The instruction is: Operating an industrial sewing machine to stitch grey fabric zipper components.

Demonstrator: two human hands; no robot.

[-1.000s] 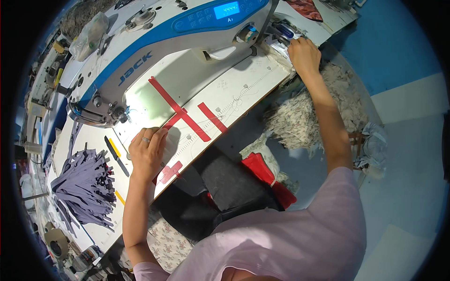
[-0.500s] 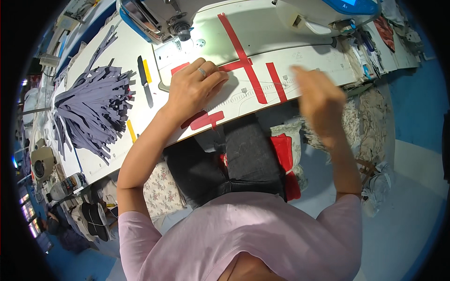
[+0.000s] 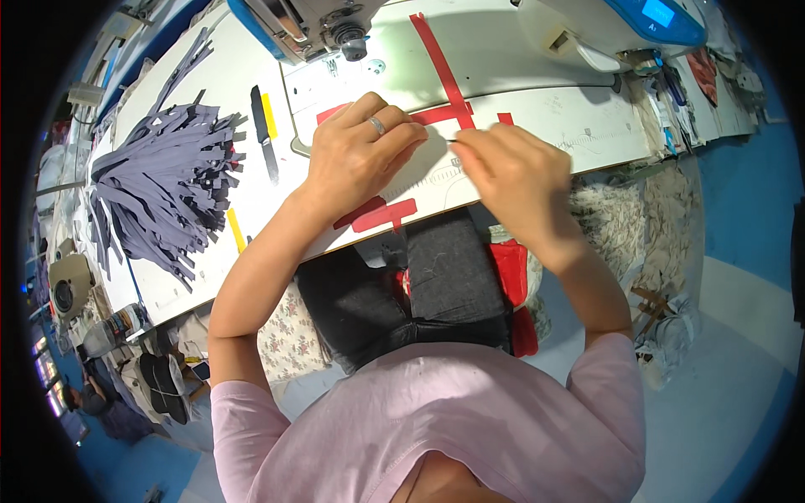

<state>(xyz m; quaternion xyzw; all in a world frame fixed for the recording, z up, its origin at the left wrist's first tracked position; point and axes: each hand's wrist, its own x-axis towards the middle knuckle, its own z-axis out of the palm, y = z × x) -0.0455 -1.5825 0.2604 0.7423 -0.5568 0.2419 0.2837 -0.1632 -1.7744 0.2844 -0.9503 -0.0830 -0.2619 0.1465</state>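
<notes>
My left hand (image 3: 359, 155), with a ring on one finger, rests on the white sewing table (image 3: 327, 220) in front of the machine's needle area. Its fingers are curled together, and whatever may be in them is hidden. To its right, my right hand (image 3: 518, 180) is closed in a pinch above the table; what it pinches, if anything, is too small to name. Red tape (image 3: 438, 63) runs toward the sewing machine and crosses a second red strip between the hands. Below my left wrist, more red tape (image 3: 386, 215) lies along the table's near edge.
The sewing machine head (image 3: 348, 38) overhangs the far side. Left lie a large bundle of grey strips (image 3: 163, 184), a black-handled tool with a narrow blade (image 3: 264, 134) and yellow tape (image 3: 269, 116). Piled cloth (image 3: 608, 218) hangs below the table at right.
My right hand has moved left across the table, close to my left hand, and now covers part of the red strips. My left hand stays in nearly the same place.
</notes>
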